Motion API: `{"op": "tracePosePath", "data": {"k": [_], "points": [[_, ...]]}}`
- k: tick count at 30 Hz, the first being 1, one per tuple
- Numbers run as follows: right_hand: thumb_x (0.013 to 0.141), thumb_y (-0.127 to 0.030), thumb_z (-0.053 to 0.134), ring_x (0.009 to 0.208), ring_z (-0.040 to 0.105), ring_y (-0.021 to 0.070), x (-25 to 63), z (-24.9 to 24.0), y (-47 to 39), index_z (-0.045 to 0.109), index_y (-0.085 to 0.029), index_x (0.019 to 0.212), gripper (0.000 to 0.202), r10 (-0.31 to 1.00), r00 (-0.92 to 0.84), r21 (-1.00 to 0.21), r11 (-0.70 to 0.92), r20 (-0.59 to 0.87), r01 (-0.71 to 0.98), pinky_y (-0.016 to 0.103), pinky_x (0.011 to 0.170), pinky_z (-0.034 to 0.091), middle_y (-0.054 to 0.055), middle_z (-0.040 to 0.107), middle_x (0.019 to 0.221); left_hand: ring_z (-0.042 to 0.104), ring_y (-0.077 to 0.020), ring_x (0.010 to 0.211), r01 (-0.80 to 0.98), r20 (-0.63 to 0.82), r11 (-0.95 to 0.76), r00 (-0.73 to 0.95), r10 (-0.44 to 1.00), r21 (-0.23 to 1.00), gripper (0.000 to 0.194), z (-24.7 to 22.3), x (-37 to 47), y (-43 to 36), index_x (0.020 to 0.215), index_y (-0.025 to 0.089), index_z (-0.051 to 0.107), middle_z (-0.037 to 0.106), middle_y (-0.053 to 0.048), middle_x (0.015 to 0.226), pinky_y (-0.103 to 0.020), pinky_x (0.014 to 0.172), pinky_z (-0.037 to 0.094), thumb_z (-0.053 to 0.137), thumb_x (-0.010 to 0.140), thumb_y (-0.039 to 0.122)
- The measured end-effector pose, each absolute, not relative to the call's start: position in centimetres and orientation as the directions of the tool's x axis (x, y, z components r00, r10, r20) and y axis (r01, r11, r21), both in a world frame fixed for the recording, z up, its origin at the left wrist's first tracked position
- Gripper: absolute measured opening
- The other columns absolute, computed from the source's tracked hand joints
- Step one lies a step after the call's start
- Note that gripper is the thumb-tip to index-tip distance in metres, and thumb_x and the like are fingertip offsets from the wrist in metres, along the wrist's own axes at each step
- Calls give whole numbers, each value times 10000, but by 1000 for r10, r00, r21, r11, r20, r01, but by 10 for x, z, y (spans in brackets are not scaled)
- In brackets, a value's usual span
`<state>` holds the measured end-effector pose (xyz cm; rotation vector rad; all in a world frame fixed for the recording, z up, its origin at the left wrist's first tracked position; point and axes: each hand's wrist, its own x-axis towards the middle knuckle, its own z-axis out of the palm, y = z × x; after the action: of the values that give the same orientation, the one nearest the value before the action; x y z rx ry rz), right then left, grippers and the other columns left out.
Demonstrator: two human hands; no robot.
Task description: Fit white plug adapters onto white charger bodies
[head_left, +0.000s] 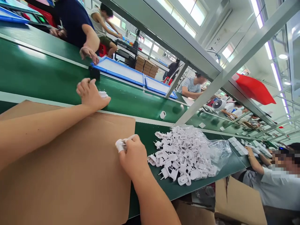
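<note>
My left hand (91, 96) is over the green conveyor belt, fingers curled and thumb reaching right. A small white plug adapter (103, 93) shows between its thumb and fingers, mostly hidden by the hand. My right hand (133, 153) is above the right edge of a brown cardboard sheet (77, 168), its fingers pinched on a small white plug part; white wrapping covers one fingertip. Right of that hand, a heap of white plug parts (178, 156), several with pins showing, spills from a clear plastic bag (220, 151) on the green table.
Single white pieces (162, 114) lie along the belt (131, 100). Across it, a co-worker's hand (89, 54) is beside a black block (94, 72) and blue-rimmed trays (122, 71). A metal frame post (185, 114) rises behind the heap. Open cardboard boxes (239, 197) stand lower right.
</note>
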<state>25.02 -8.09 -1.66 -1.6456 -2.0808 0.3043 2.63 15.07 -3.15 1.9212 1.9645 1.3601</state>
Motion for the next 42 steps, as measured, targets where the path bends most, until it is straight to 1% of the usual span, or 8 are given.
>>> {"op": "tracePosePath", "data": {"k": [4, 10, 17, 22, 26, 32, 38, 42], "points": [[906, -119, 717, 778, 649, 178, 245, -12, -87, 725, -215, 935, 101, 945, -319, -261, 325, 66, 909, 261, 580, 415, 28, 650, 935, 270, -386, 1585, 771, 592, -438, 100, 800, 462, 876, -14, 86, 149, 1592, 51, 439, 322, -141, 1751, -543, 1291, 210, 446, 958, 655], [813, -72, 740, 875, 652, 193, 247, -22, -82, 756, -238, 998, 249, 937, -342, -248, 347, 65, 904, 248, 547, 391, 31, 669, 959, 367, -344, 1593, 702, 243, -540, 485, 840, 465, 816, -4, 208, 176, 1619, 116, 487, 480, -162, 1698, -451, 1311, 303, 624, 883, 441], [759, -127, 773, 878, 628, 222, 255, -20, -75, 805, -228, 1024, 285, 910, -405, -278, 412, 84, 868, 267, 621, 478, 28, 682, 958, 566, -457, 1422, 765, 58, -351, 382, 922, 540, 1056, -10, 282, 180, 1558, 21, 509, 571, -330, 1542, -464, 1138, 508, 810, 769, 655], [749, -60, 752, 935, 662, 210, 270, -21, -65, 845, -216, 1041, 344, 968, -199, -573, 252, 154, 780, 267, 742, 536, 35, 715, 970, 636, -368, 1371, 745, 55, -335, 373, 926, 577, 690, -7, 261, 170, 1492, 65, 621, 667, -215, 1498, -378, 1143, 505, 621, 908, 432], [844, -284, 805, 842, 689, 167, 277, -21, -53, 831, -202, 1030, 205, 985, 166, -971, 9, 50, 240, 269, 762, 562, 44, 768, 1009, 690, -301, 1293, 698, 92, -387, 421, 902, 602, 779, -6, 195, 145, 1604, 130, 539, 655, -117, 1547, -327, 1139, 507, 556, 865, 374], [651, -532, 928, 734, 644, 153, 270, -9, -56, 816, -195, 924, 447, 990, 104, -988, -86, -100, -132, 240, 601, 465, 36, 771, 854, 741, -314, 1047, 622, 158, -423, 435, 886, 659, 721, -28, 73, 63, 1486, 184, 644, 788, -79, 1281, -371, 940, 598, 552, 889, 578], [806, -459, 828, 814, 682, 180, 258, -13, -67, 784, -201, 1017, 336, 988, 135, -985, 50, 73, 168, 297, 704, 553, 54, 782, 959, 741, -313, 1126, 469, 171, -390, 444, 880, 792, 666, -59, 47, -30, 1454, 276, 647, 765, -83, 1353, -377, 992, 615, 604, 915, 664], [946, -185, 620, 1077, 687, 215, 252, -19, -75, 774, -218, 1104, 223, 927, -83, -741, 345, 366, 576, 359, 970, 577, 89, 753, 1124, 744, -311, 1060, 368, 130, -275, 372, 919, 888, 623, -64, 51, -42, 1262, 261, 715, 788, -83, 1227, -383, 920, 637, 705, 826, 705]]}}
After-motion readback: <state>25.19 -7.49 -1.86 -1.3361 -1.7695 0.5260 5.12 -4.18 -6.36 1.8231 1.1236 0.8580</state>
